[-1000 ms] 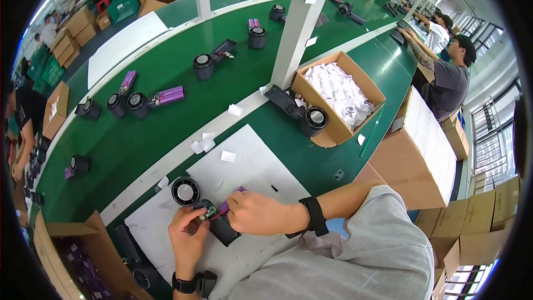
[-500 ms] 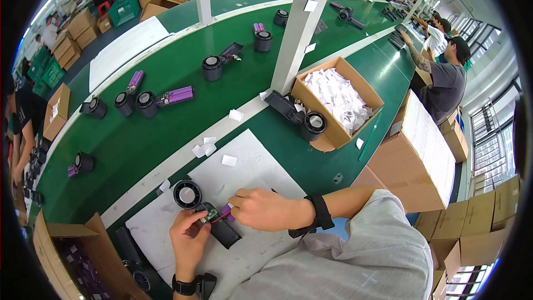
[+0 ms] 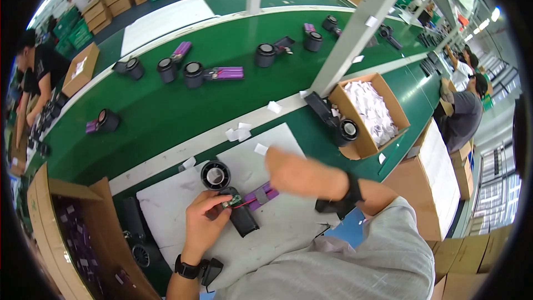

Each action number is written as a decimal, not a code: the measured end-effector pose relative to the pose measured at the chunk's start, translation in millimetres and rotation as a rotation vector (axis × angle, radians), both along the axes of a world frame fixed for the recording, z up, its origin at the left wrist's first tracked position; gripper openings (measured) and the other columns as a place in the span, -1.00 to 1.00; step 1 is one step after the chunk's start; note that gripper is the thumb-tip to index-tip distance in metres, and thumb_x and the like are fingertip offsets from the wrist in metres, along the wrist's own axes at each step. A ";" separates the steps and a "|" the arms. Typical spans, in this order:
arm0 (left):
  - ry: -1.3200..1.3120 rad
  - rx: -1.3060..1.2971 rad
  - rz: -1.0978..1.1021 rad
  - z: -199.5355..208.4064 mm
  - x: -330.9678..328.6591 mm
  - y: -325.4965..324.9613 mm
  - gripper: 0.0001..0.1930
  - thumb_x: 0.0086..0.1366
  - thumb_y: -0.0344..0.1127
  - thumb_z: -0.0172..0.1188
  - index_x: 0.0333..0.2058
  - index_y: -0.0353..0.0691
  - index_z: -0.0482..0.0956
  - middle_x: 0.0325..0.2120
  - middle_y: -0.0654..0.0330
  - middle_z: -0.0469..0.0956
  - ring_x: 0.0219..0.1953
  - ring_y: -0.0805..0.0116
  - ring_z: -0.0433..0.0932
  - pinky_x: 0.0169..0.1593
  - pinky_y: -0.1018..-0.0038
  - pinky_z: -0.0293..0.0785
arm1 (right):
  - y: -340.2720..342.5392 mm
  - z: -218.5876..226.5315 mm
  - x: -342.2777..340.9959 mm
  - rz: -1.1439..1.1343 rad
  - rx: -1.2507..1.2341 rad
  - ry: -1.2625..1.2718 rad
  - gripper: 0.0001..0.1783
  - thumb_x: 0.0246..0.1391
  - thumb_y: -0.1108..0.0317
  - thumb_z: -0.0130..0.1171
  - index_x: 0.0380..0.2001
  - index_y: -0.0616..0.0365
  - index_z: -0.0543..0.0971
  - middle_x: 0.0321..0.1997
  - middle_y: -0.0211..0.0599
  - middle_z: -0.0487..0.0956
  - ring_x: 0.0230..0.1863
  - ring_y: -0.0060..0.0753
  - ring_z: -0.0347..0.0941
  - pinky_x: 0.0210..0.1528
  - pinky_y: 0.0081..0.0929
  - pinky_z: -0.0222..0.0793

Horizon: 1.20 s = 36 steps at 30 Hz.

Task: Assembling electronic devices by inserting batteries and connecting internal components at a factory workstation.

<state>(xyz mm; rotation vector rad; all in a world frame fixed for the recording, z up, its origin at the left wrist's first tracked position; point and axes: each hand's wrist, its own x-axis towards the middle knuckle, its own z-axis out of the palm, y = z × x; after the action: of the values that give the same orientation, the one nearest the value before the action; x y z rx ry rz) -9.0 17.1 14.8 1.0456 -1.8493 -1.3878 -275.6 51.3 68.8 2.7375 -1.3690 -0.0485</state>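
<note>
My left hand (image 3: 204, 221) pinches a small circuit piece with red wires on top of a black oblong part (image 3: 242, 218) lying on the white mat (image 3: 166, 211). A purple battery pack (image 3: 260, 195) lies just right of it, joined by the wires. A black round speaker part (image 3: 215, 175) stands upright behind them. My right hand (image 3: 297, 173) is blurred, lifted above the mat to the right of the purple pack, with nothing seen in it.
A cardboard box of white packets (image 3: 369, 112) stands to the right, with a black round part (image 3: 347, 130) beside it. A green conveyor belt (image 3: 166, 105) carries several black and purple parts. A box of purple packs (image 3: 78, 244) sits at my left. Other people work nearby.
My right hand has let go of the purple pack and lifted away to the right. My left hand stays on the parts on the mat.
</note>
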 end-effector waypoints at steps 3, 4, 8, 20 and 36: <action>0.000 0.022 -0.031 5.8 -0.3 0.3 -0.68 0.04 -0.61 0.29 -0.18 -0.23 0.66 -0.22 0.22 0.52 -0.39 0.59 0.44 -0.36 0.67 0.35 | -49.3 -3.1 -57.1 -0.478 -0.036 -0.313 -0.74 -0.04 0.38 0.17 -0.28 0.33 0.50 -0.27 0.08 0.49 -0.24 0.17 0.46 -0.21 -0.13 0.41; -0.002 0.021 -0.017 7.3 -0.8 0.2 -0.68 0.04 -0.61 0.29 -0.18 -0.23 0.66 -0.22 0.22 0.52 -0.39 0.59 0.44 -0.36 0.67 0.35 | -68.2 -2.5 -72.5 -0.620 -0.073 -0.334 -0.67 0.01 0.33 0.19 -0.20 0.35 0.48 -0.20 0.14 0.50 -0.18 0.22 0.46 -0.18 -0.05 0.41; -0.014 0.001 -0.014 5.1 3.1 0.2 -0.67 0.05 -0.59 0.30 -0.16 -0.18 0.67 -0.20 0.22 0.53 -0.41 0.60 0.44 -0.36 0.67 0.35 | -162.8 6.5 -89.1 -0.805 -0.145 -0.254 -0.33 -0.07 0.24 0.29 0.13 0.17 0.33 0.02 0.16 0.41 -0.05 0.26 0.45 -0.01 -0.07 0.42; 0.021 -0.085 -0.073 4.3 9.8 -0.7 -0.66 0.06 -0.53 0.29 -0.14 -0.10 0.67 -0.17 0.15 0.55 -0.39 0.47 0.51 -0.34 0.59 0.44 | -194.2 18.8 -94.1 -0.508 0.176 -0.251 -0.45 -0.31 0.38 0.38 -0.12 0.09 0.49 -0.09 -0.05 0.47 -0.09 0.08 0.43 -0.02 -0.20 0.35; 0.017 -0.115 -0.057 1.0 5.5 -2.2 -0.68 0.03 -0.49 0.31 -0.19 -0.05 0.70 -0.18 0.11 0.59 -0.38 0.39 0.57 -0.31 0.54 0.51 | 19.1 41.4 21.3 -0.314 0.061 -0.252 -0.51 -0.29 0.61 0.32 -0.17 0.15 0.49 0.04 -0.11 0.44 0.09 0.03 0.38 0.04 -0.18 0.36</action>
<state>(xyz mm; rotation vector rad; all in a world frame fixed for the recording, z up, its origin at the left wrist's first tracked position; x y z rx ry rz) -3.5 14.9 15.8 0.9273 -1.9360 -1.3020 -254.3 70.4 110.2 2.6173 -1.8825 0.2475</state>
